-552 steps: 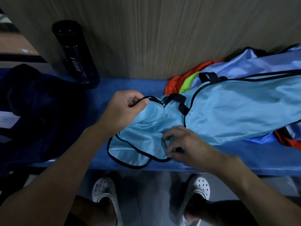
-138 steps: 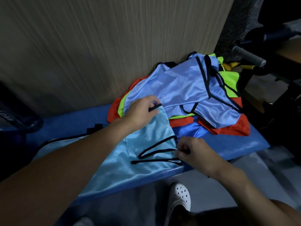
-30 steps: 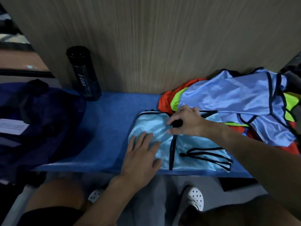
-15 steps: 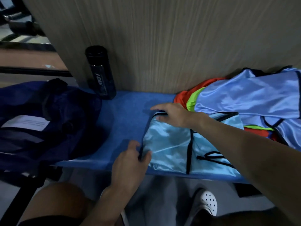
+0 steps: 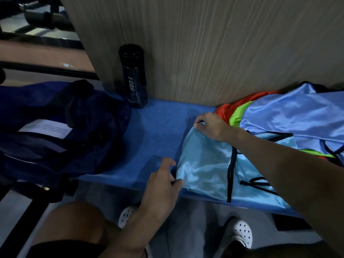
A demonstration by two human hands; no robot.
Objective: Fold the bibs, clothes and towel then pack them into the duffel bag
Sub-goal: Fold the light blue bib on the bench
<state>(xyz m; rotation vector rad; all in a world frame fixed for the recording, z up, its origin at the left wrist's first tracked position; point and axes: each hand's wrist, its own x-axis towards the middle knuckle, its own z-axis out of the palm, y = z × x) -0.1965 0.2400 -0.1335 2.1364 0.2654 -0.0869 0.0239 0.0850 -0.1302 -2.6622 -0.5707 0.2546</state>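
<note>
Now lifting the light-blue bib [image 5: 204, 164] by its left edge, where half a second back that edge lay flat on the tabletop [image 5: 160, 131]. Left hand [image 5: 162, 185], at 6 o'clock of the view, pinched shut on the bib's near-left corner, thumb and fingers closed over the fabric at the tabletop's front edge. Right hand [image 5: 212, 125], at 3 o'clock from centre, closed on the far-left corner, fingers curled under the cloth and raising it a little off the blue surface; earlier it pressed flat on that corner. Fabric between the two grips now bowed upward and puckered, no longer smooth. Bib otherwise still folded over, black trim running front to back down its middle, loose black straps lying at its right end under the right forearm. Pile of bibs [image 5: 290, 116] at 2 o'clock, against the wood-grain wall: pale blue on top, green and orange-red showing beneath, touching the held bib's far-right side. Duffel bag [image 5: 61, 131], dark navy, slumped at 9 o'clock on the tabletop's left end, well apart from the bib, white label on top. Black bottle [image 5: 134, 77] upright at 11 o'clock against the wall, just beside the bag. View shifted slightly left since the earlier frame.
</note>
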